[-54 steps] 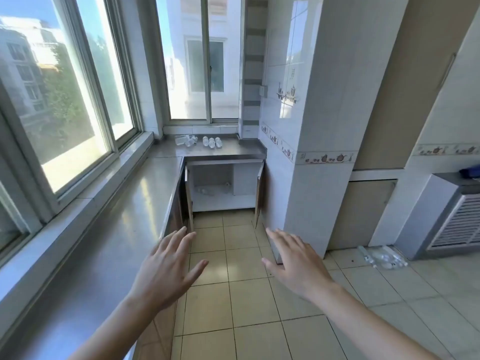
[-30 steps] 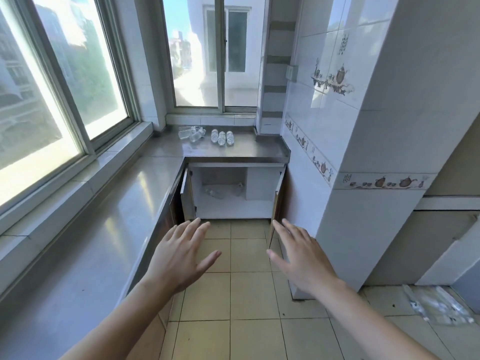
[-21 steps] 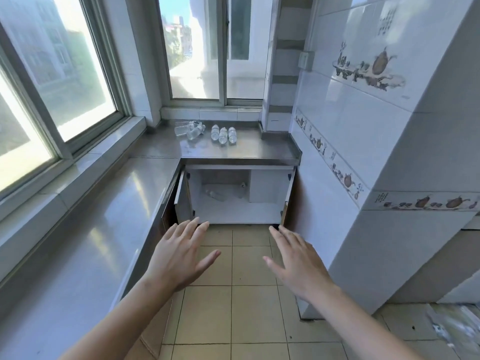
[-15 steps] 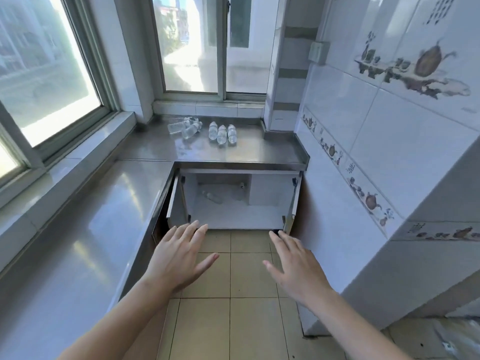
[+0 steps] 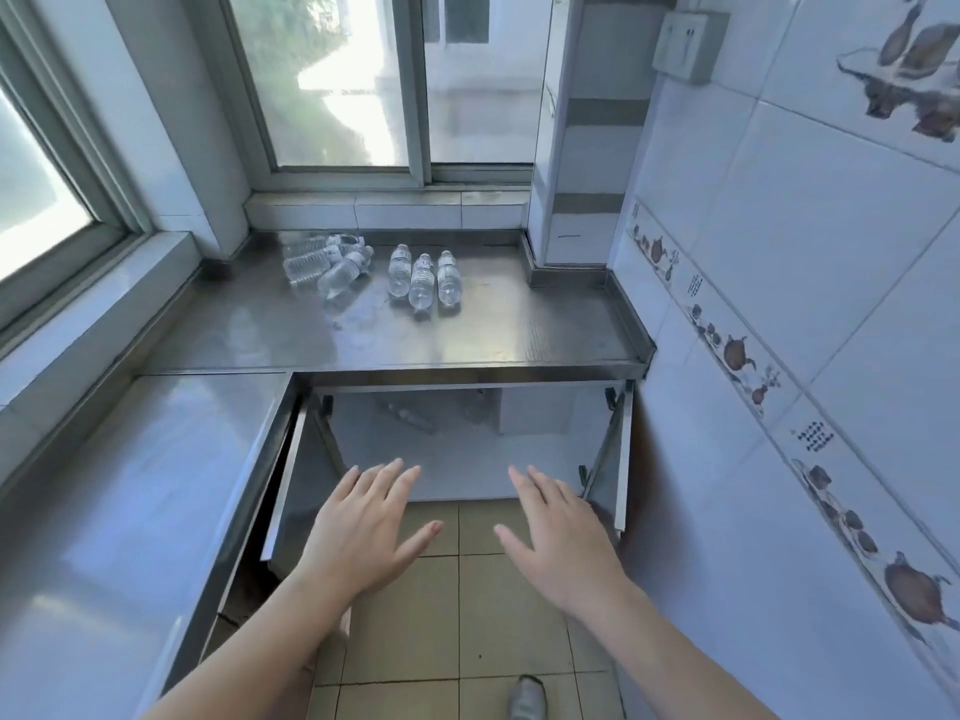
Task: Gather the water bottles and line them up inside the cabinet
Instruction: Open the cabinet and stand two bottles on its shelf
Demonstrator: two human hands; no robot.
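Reaching distance: both hands are well apart from the clear plastic water bottles; the bottles lie beyond and above the hands, on the far part of the grey stainless steel countertop [image 5: 519, 324], near the window sill.
Landmark: all places below are given from the open white cabinet under the countertop [image 5: 457, 459].
Row of three bottles: three clear plastic water bottles with white caps [image 5: 423, 278] lie on their sides on the countertop, above the middle of the cabinet. They lie touching side by side, long axis pointing away from the person, caps toward the window.
Loose pile: some more clear plastic bottles [image 5: 327, 265] lie up and to the left of the cabinet, close together and slanted. I cannot count them exactly.
Bottle inside: one clear bottle [image 5: 410, 417] seems to lie on its side at the back of the cabinet, slanted; it is dim and hard to read.
Cabinet doors: both doors stand open, the left door [image 5: 283, 470] and the right door [image 5: 621, 454].
Left hand: the left hand [image 5: 363, 532] is in front of the cabinet opening, on its left side, palm down, fingers straight and spread, holding nothing and touching nothing.
Right hand: the right hand [image 5: 558, 537] is in front of the opening, on its right side, in the same spread pose, empty.
Nearer hand: in my judgement the row of three is about equally near to both hands; the pile is nearer to the left hand.
Next move: probably a reach up and forward, with the grasp across each bottle body.
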